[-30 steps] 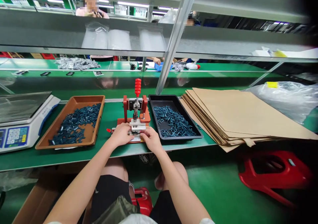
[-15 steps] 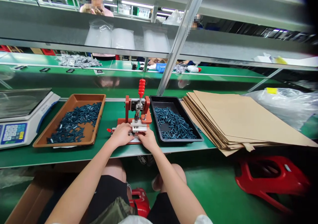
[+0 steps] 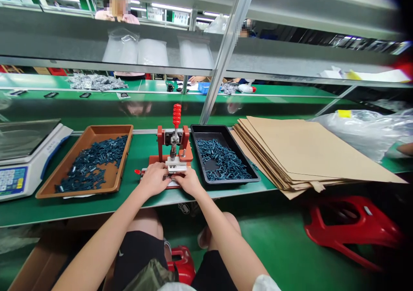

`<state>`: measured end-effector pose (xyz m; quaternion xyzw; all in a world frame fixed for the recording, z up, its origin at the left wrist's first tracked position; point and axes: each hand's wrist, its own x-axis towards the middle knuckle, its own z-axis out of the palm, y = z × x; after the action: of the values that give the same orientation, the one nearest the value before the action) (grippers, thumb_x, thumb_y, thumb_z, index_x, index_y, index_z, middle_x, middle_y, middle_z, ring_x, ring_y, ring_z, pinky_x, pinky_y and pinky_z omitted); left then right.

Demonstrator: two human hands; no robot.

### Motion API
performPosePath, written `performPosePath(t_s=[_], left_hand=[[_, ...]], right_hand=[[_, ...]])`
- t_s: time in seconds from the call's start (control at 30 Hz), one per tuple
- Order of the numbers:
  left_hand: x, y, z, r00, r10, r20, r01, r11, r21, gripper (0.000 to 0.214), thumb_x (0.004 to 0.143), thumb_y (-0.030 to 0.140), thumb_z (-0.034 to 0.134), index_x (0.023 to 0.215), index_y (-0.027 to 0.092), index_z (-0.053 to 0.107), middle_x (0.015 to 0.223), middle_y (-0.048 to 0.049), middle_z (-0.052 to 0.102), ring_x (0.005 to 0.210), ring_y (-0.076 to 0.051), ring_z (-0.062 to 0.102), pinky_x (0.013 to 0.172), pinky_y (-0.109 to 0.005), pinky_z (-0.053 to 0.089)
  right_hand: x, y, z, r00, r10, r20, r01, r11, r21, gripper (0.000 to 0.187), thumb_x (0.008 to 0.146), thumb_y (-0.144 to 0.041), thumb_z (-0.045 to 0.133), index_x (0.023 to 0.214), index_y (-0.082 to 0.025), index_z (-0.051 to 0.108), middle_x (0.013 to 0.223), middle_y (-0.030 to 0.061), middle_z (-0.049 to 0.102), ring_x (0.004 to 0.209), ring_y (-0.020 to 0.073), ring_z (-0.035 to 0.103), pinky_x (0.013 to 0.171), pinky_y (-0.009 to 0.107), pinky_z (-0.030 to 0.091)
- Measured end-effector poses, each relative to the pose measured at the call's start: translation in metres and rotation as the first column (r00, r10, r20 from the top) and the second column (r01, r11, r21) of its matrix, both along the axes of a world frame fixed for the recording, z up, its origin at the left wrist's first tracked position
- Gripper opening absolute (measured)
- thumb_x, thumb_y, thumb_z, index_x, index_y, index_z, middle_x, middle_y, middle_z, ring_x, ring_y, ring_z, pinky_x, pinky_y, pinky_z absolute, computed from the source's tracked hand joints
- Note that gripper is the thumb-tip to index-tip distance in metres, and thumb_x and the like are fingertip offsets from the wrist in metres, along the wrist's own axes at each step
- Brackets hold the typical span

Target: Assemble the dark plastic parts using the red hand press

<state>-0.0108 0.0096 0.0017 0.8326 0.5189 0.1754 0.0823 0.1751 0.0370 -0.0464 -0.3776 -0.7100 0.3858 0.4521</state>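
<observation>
Left hand (image 3: 154, 179) and right hand (image 3: 190, 182) curled narrow around the toggle press's (image 3: 164, 147) white jig (image 3: 177, 167), anything held hidden. Press likely heavy, stiff, steady; red handle (image 3: 176, 114) the natural hold. Just left of press, brown tray (image 3: 127, 153); just right, black tray (image 3: 206, 130); beneath, green bench (image 3: 138, 149).

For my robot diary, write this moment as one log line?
left hand: on red toggle press | right hand: by white block | nearby: black tray of blue parts
</observation>
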Motion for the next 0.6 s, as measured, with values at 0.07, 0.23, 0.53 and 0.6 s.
performPosePath(t_s=[0.07, 0.23, 0.53, 0.6], left_hand=[[0.0010, 0.0005, 0.0003, 1.000, 0.004, -0.018, -0.004, 1.000, 0.009, 0.021, 0.088, 0.030, 0.059, 0.099, 0.023, 0.076, 0.106, -0.0101, 0.068, 0.106, -0.030, 0.060, 0.096, -0.049, 0.047], [0.0022, -0.0001, -0.0012, 0.998, 0.010, -0.070, -0.007, 0.999, 0.047, 0.020, 0.088, 0.028, 0.058, 0.091, 0.020, 0.076, 0.103, -0.0112, 0.067, 0.103, -0.029, 0.060, 0.096, -0.049, 0.047], [0.0029, -0.0027, -0.0056, 0.999, 0.013, -0.050, -0.008, 0.996, 0.085, 0.018, 0.088, 0.027, 0.058, 0.092, 0.020, 0.074, 0.108, -0.0113, 0.068, 0.108, -0.029, 0.060, 0.100, -0.049, 0.046], [0.0039, -0.0034, -0.0053, 0.999, 0.022, -0.043, -0.018, 0.996, 0.086, 0.019, 0.088, 0.025, 0.057, 0.095, 0.020, 0.074, 0.109, -0.0111, 0.068, 0.109, -0.029, 0.060, 0.101, -0.048, 0.046]], right_hand=[[-0.0004, -0.0005, -0.0004, 1.000, -0.015, -0.006, 0.015, 1.000, 0.005, 0.019, 0.078, -0.018, 0.071, 0.095, -0.023, 0.080, 0.107, 0.0034, 0.078, 0.100, 0.0234, 0.072, 0.099, 0.039, 0.054], [-0.0020, 0.0034, -0.0006, 0.999, -0.046, 0.002, 0.046, 0.999, -0.024, 0.025, 0.078, -0.016, 0.069, 0.100, -0.025, 0.079, 0.110, 0.0025, 0.077, 0.101, 0.0227, 0.072, 0.098, 0.038, 0.055], [-0.0040, -0.0027, -0.0010, 0.985, -0.140, 0.099, 0.119, 0.973, 0.198, 0.032, 0.084, -0.012, 0.062, 0.110, -0.024, 0.076, 0.119, 0.0075, 0.068, 0.110, 0.0223, 0.066, 0.103, 0.039, 0.050], [-0.0046, -0.0047, -0.0026, 0.979, -0.160, 0.129, 0.127, 0.965, 0.231, 0.031, 0.086, -0.012, 0.061, 0.111, -0.023, 0.075, 0.121, 0.0083, 0.066, 0.112, 0.0230, 0.064, 0.104, 0.040, 0.050]])
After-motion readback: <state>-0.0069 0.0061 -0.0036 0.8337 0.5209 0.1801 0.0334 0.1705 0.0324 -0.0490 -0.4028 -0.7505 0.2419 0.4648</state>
